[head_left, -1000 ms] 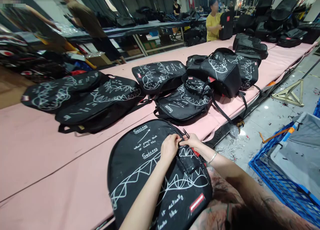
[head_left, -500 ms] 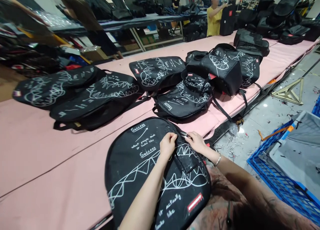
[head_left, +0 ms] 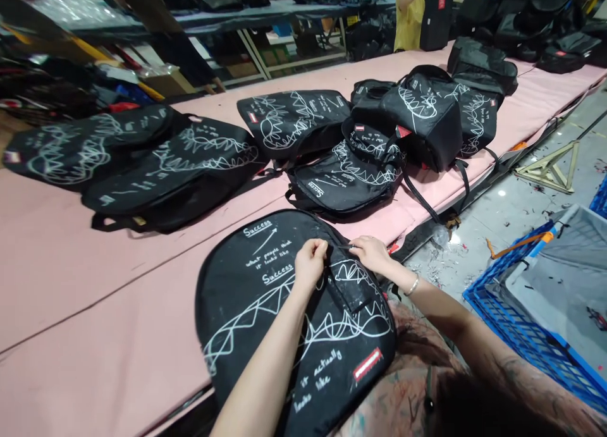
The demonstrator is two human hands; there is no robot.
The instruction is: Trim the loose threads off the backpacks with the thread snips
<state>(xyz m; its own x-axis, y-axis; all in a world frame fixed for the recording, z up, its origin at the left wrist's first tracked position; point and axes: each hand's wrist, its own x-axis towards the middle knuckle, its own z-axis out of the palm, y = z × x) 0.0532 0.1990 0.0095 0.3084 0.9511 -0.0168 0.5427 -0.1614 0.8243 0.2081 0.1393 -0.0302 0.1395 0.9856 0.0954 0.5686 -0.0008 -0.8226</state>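
Note:
A black backpack [head_left: 227,285] with white scribbled lines, the word "Success" and a red label lies flat before me on the pink-covered table [head_left: 118,291]. My left hand [head_left: 309,263] is closed in a pinch over its upper part; what the fingertips hold is too small to make out. My right hand [head_left: 372,253] is closed around small thread snips [head_left: 344,247] near the bag's right edge. Their thin dark blades point left toward my left fingertips. Most of the handle is hidden in my palm.
Several similar backpacks [head_left: 165,171] lie across the table beyond. On the right, a blue plastic crate [head_left: 516,336] with a pale lining stands on the floor among scattered scraps. A person in a yellow top [head_left: 410,19] holds a black bag at the far side.
My hands were together at the bag's edge, with the snips pointing up. They have since drawn apart, and the snips now point left. The view has tilted down slightly.

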